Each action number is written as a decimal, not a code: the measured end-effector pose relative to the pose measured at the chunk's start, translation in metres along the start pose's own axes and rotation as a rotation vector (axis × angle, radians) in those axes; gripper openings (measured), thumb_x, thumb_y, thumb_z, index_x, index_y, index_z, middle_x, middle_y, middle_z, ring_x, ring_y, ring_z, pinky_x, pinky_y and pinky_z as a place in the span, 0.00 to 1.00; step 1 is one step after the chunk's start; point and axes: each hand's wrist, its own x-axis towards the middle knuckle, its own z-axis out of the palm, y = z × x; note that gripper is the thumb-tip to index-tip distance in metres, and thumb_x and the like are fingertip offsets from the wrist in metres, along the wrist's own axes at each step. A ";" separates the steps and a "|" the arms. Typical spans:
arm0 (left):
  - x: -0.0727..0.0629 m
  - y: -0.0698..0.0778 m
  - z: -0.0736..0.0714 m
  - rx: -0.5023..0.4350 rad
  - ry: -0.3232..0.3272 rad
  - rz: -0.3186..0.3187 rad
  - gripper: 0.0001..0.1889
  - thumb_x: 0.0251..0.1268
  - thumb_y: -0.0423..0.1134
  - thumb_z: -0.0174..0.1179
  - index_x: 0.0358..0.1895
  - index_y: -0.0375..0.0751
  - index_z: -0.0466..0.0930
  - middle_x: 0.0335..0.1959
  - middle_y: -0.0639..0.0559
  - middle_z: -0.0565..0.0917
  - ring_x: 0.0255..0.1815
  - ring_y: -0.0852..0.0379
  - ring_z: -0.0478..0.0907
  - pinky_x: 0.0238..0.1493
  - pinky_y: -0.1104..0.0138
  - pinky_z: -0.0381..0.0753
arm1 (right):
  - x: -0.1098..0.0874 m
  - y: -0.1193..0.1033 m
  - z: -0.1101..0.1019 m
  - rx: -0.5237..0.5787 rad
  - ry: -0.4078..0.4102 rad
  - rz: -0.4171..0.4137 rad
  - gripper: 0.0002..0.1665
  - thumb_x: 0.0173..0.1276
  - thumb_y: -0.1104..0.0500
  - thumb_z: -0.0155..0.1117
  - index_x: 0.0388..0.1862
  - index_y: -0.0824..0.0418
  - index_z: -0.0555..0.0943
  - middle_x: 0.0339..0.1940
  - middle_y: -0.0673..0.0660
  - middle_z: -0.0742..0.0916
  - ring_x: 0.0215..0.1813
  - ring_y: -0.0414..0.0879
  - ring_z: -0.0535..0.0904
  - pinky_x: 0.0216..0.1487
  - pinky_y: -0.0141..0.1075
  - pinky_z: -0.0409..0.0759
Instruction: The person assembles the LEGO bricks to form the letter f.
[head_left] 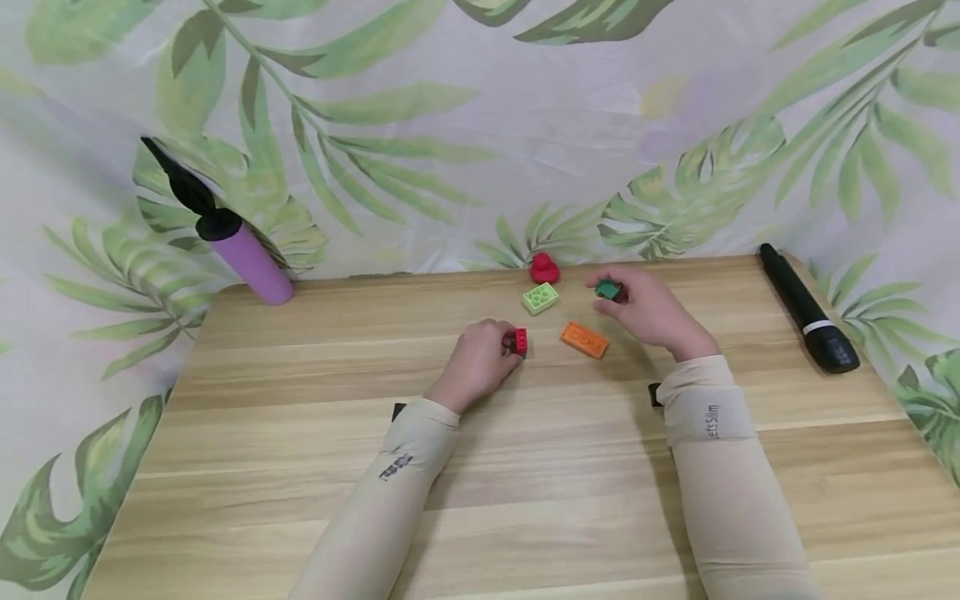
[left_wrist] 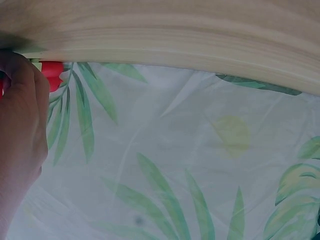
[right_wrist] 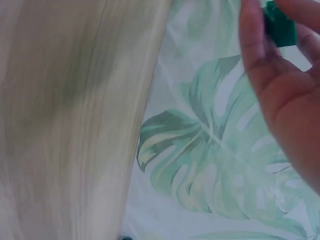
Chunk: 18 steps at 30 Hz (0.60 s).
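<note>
My left hand (head_left: 482, 358) pinches a small red toy brick (head_left: 521, 340) low over the table. To the right and farther back, my right hand (head_left: 651, 310) holds a dark green brick (head_left: 608, 289) between its fingers and thumb. The right wrist view shows this green brick (right_wrist: 281, 26) in the fingers too. Between the two hands lies an orange rectangular brick (head_left: 585, 340), studs partly visible. A light green brick (head_left: 541, 298) lies behind it, close to a rounded red piece (head_left: 543, 268). In the left wrist view, the left hand (left_wrist: 22, 115) hides most of its brick.
At the back left stands a purple cylinder (head_left: 251, 262) with a black top, leaning toward the wall. A black microphone-shaped object (head_left: 808, 312) lies along the right edge. The wooden table (head_left: 300, 400) meets a leaf-patterned cloth (head_left: 420, 192) at its back edge.
</note>
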 end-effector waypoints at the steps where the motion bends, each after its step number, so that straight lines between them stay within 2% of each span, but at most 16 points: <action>1: 0.000 0.000 0.000 -0.004 -0.002 -0.003 0.21 0.69 0.38 0.72 0.61 0.33 0.84 0.44 0.44 0.86 0.42 0.52 0.79 0.51 0.58 0.83 | 0.001 0.001 0.001 -0.026 -0.002 0.004 0.18 0.78 0.62 0.65 0.64 0.61 0.81 0.54 0.63 0.87 0.48 0.56 0.81 0.51 0.49 0.80; 7: 0.000 0.000 -0.001 -0.009 0.005 -0.003 0.22 0.69 0.38 0.72 0.62 0.33 0.84 0.44 0.44 0.86 0.42 0.52 0.79 0.51 0.58 0.83 | 0.008 0.008 0.011 -0.199 -0.075 0.006 0.21 0.76 0.65 0.62 0.66 0.61 0.80 0.63 0.66 0.86 0.59 0.60 0.81 0.65 0.57 0.78; 18: 0.000 0.001 -0.001 -0.006 -0.012 -0.018 0.21 0.69 0.38 0.73 0.61 0.34 0.84 0.44 0.45 0.85 0.42 0.53 0.79 0.49 0.59 0.83 | 0.010 0.005 0.021 -0.299 -0.118 -0.011 0.22 0.74 0.70 0.64 0.65 0.63 0.82 0.63 0.69 0.86 0.65 0.66 0.82 0.70 0.61 0.76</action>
